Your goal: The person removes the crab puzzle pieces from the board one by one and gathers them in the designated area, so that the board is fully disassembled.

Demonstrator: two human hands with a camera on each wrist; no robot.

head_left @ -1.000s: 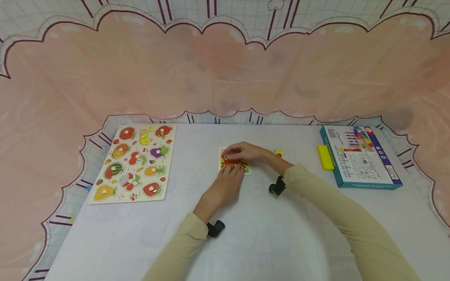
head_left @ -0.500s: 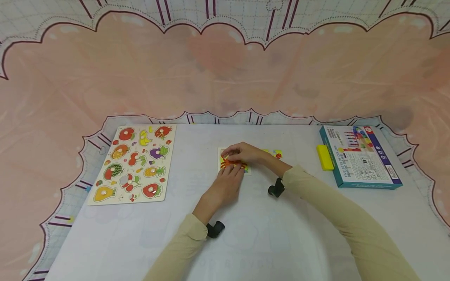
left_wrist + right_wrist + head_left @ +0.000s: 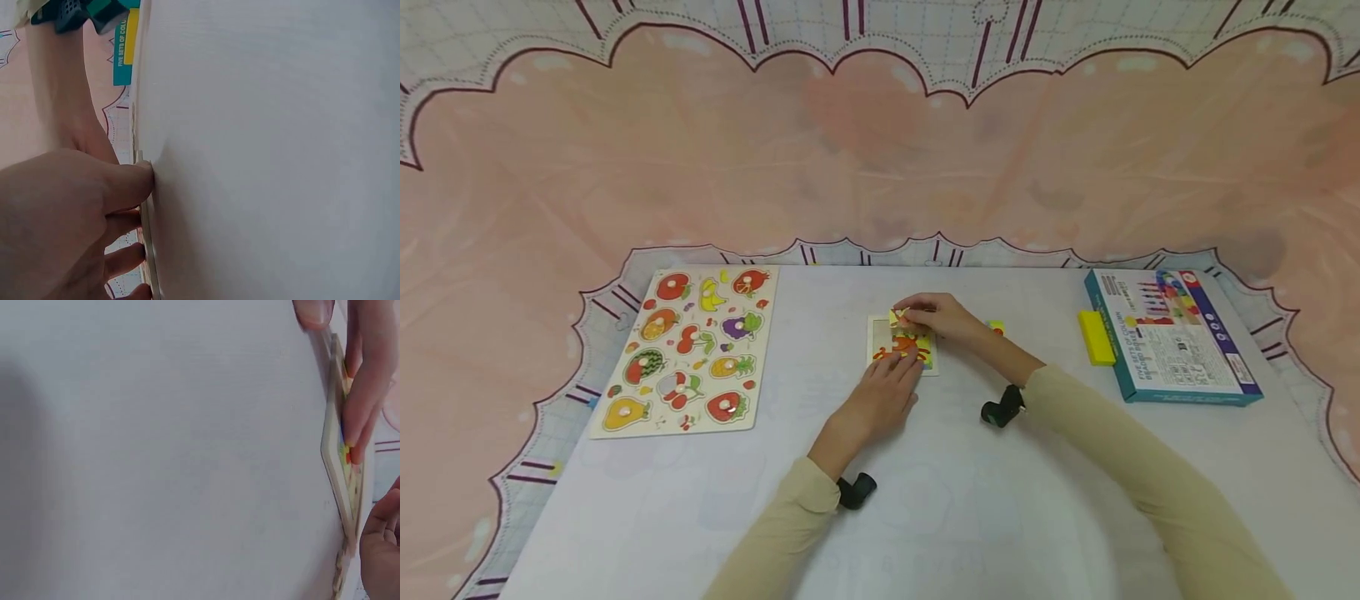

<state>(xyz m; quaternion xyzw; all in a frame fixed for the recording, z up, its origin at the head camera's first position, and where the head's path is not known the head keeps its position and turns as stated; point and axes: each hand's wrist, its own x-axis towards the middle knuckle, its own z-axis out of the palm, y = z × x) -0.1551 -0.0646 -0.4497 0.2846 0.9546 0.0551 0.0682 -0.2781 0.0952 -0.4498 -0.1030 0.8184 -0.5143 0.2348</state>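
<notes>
right hand (image 3: 942, 318) pinching a small flat printed piece (image 3: 897, 318), left hand (image 3: 882, 396) resting straight fingers on a pale-rimmed rectangular puzzle board (image 3: 882, 332), smooth white tabletop (image 3: 985, 517)

fruit board (image 3: 674, 364) left | tray (image 3: 882, 335) centre | block (image 3: 1096, 338) beside box (image 3: 1180, 350), right

fruit board (image 3: 679, 363), teal box (image 3: 1176, 337), yellow block (image 3: 1097, 338) beside it; patterned cloth (image 3: 880, 167)

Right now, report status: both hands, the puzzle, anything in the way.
Right hand pinching a piece. Left hand on near edge of the puzzle. Puzzle incomplete, far left bare. Left fingers covering part of it.
</notes>
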